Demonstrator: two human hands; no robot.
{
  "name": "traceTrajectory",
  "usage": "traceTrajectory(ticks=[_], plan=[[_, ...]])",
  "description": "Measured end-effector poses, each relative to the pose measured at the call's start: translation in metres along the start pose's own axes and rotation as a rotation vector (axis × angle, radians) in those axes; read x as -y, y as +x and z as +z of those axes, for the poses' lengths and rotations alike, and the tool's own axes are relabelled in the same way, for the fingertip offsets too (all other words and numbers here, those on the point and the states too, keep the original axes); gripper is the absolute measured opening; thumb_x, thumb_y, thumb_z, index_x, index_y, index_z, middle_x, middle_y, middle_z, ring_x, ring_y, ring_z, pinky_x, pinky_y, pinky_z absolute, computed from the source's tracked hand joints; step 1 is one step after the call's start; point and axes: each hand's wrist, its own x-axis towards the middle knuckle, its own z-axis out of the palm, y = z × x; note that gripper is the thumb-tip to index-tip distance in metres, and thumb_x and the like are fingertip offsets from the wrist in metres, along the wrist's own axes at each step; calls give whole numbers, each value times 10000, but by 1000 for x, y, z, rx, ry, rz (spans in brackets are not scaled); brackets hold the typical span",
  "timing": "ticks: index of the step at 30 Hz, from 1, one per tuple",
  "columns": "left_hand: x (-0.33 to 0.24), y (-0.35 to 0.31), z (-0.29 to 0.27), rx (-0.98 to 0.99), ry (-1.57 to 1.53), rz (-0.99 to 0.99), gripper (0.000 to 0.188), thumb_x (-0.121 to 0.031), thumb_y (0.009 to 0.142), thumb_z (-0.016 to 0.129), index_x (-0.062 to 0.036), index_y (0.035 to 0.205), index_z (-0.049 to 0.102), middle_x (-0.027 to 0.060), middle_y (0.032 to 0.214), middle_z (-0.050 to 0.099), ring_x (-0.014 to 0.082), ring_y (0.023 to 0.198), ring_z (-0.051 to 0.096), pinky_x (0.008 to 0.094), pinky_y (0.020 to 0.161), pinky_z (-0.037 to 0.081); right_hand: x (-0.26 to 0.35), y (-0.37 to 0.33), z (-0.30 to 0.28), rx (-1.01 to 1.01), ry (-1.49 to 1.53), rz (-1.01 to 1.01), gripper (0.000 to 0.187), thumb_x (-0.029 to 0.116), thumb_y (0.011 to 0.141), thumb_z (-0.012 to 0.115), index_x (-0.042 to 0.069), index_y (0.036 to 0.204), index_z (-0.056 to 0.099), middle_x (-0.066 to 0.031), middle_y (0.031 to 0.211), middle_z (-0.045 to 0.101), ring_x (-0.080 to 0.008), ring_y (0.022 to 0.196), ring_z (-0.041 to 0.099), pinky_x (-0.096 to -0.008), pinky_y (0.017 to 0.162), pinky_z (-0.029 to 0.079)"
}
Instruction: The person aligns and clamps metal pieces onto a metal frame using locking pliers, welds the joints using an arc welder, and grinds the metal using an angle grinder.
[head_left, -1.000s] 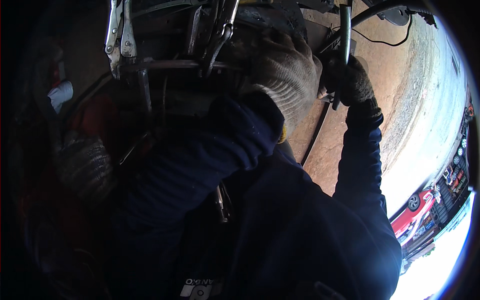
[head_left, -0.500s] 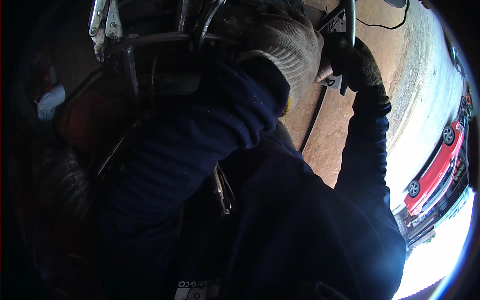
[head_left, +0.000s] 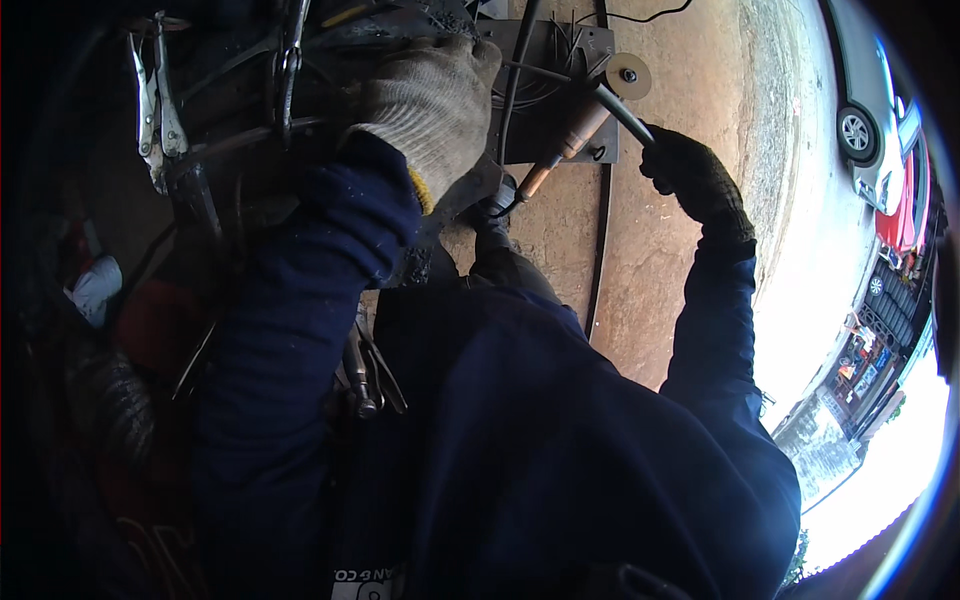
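Observation:
My left hand (head_left: 430, 105), in a pale knitted glove with a yellow-edged cuff, is closed over dark metalwork (head_left: 330, 40) at the upper middle. Its fingertips are hidden, and so is whatever they grip. Further right, my right hand (head_left: 697, 182), in a dark glove, is wrapped round the end of a grey-green rod (head_left: 624, 115). A thinner dark rod, in line with it, runs leftward close to my left hand. Beneath it lies an angle grinder (head_left: 582, 128) with a brown body and a tan disc (head_left: 629, 76), on a dark metal plate (head_left: 540, 45).
Locking pliers (head_left: 155, 110) are fixed on the metalwork at far left, with a second pair (head_left: 290, 65) beside them. Metal hand tools (head_left: 362, 385) lie near my left sleeve. Thin wires (head_left: 575, 50) rest on the plate. Parked cars (head_left: 862, 130) line the right rim.
My hands were close together and are now well apart. The rod has swung from upright to slanting. The view has shifted, bringing the grinder, its disc and the plate into sight.

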Motion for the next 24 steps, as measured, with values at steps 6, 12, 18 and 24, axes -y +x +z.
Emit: traceTrajectory(ticks=[6, 12, 18, 24], plan=[[-2, 4, 7, -7, -22, 56, 450, -230, 966, 562, -86, 1387, 496, 105, 1366, 558, 291, 1254, 561, 423, 977, 545, 23, -3, 5, -71, -387, -201, 334, 262, 970, 669, 109, 1266, 686, -100, 976, 726, -188, 813, 676, -322, 764, 549], [1, 12, -13, 85, -115, 81, 420, -150, 953, 533, -103, 1370, 509, 136, 1325, 590, 343, 1235, 588, 462, 974, 548, 18, 42, 1, -51, -572, -746, 314, 251, 955, 696, 91, 1225, 695, -30, 784, 666, -91, 650, 589, -296, 580, 503], [22, 11, -16, 4, -20, 63, 532, -110, 931, 510, -168, 1454, 432, 203, 1204, 632, 372, 1124, 650, 465, 949, 558, 95, 27, 33, 126, -558, -463, 367, 281, 949, 696, 108, 1273, 686, -124, 1117, 735, -252, 958, 720, -365, 904, 559], [33, 25, -38, 235, 263, 137, 612, -66, 872, 631, -133, 1457, 463, 128, 1306, 579, 316, 1223, 582, 416, 1024, 521, 77, 33, 31, 259, -262, -358, 406, 286, 968, 675, 48, 1297, 657, -130, 1097, 736, -187, 942, 724, -331, 908, 566]])
